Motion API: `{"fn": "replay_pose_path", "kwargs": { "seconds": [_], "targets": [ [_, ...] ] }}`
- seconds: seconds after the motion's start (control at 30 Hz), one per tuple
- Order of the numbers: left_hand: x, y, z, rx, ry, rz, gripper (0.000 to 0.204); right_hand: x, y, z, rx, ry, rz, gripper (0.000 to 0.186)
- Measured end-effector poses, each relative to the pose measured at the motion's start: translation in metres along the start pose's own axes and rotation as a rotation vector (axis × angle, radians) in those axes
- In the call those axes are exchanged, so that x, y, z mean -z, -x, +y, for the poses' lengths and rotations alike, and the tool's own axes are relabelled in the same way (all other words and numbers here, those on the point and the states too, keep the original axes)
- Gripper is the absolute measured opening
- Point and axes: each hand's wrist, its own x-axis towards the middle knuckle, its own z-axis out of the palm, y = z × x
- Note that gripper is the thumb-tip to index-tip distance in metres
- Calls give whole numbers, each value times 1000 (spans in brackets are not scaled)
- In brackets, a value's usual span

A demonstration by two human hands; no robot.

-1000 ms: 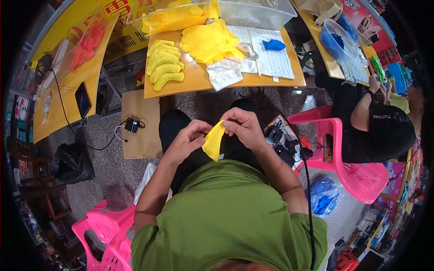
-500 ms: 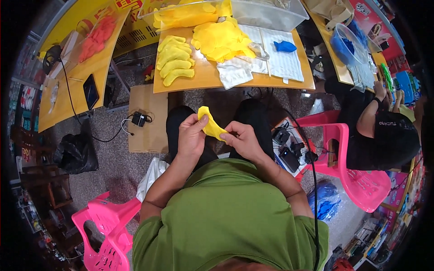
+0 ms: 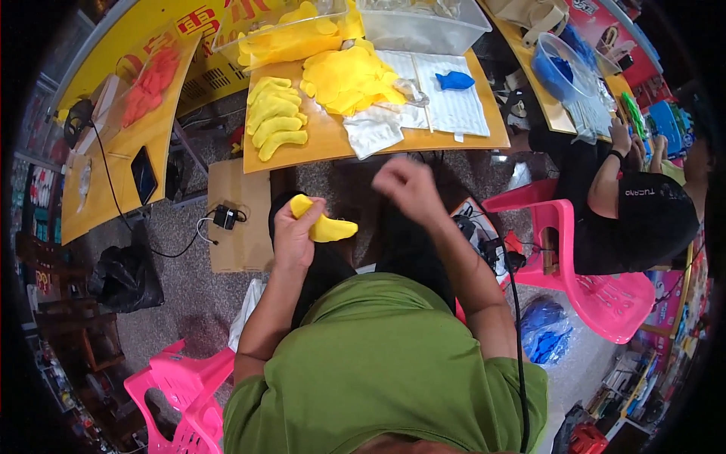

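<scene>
My left hand (image 3: 295, 236) is closed on one end of a yellow banana-shaped cloth piece (image 3: 333, 230), held above my lap with its free end toward the right. My right hand (image 3: 412, 188) is apart from it, raised near the table's front edge; motion blur smears its fingers. On the wooden table (image 3: 318, 158) ahead, several similar yellow banana-shaped pieces (image 3: 278, 113) lie in an overlapping row at the left. Beside them is a heap of flat yellow cloth pieces (image 3: 349, 79). A blue fish-shaped piece (image 3: 454, 81) rests on a white striped cloth (image 3: 465, 113) at the right.
Two clear plastic bins (image 3: 423, 32) stand at the table's back. A side table with a phone (image 3: 144, 175) is at the left. On the right, a co-worker in black (image 3: 643, 219) sits by a pink chair (image 3: 571, 250). A black cable (image 3: 516, 318) runs down past my right arm.
My right hand has let go of the yellow banana-shaped piece and moved up toward the table. My left hand, still holding it, has shifted left and down. The view has shifted slightly.
</scene>
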Motion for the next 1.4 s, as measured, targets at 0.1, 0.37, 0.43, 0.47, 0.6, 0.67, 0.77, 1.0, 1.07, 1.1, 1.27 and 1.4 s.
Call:
{"fn": "replay_pose_path", "kwargs": {
  "seconds": [0.1,0.37,0.43,0.47,0.6,0.67,0.77,1.0,1.07,1.1,1.27,1.4],
  "targets": [
    [1,0,-1,-4,3,31,9,30,-47,54,33,676,536,17],
    [-8,5,4,146,91,-117,19,59,-83,90,-299,995,430,21],
    [-5,7,7,165,134,-110,19,59,-85,88,-327,976,408,17],
    [-3,6,4,179,170,-84,20,59,-83,83,-320,970,399,17],
    [4,-1,-4,232,232,-82,21,61,-73,73,-254,1048,281,13],
    [5,-5,-9,225,271,-43,24,65,-72,82,-255,1031,327,18],
    [16,-10,-7,225,399,19,28,66,-47,82,-61,889,477,26],
    [46,-36,5,171,567,203,37,31,45,14,-285,-827,259,34],
    [49,-41,3,155,604,251,37,19,46,2,-259,-943,75,35],
    [50,-40,3,150,613,261,37,13,48,-8,-319,-893,-40,37],
    [56,-54,18,148,654,271,38,-18,78,-14,-359,-831,-492,39],
    [67,-59,25,112,679,307,40,-12,88,-15,-353,-831,-537,36]
  ]
}}
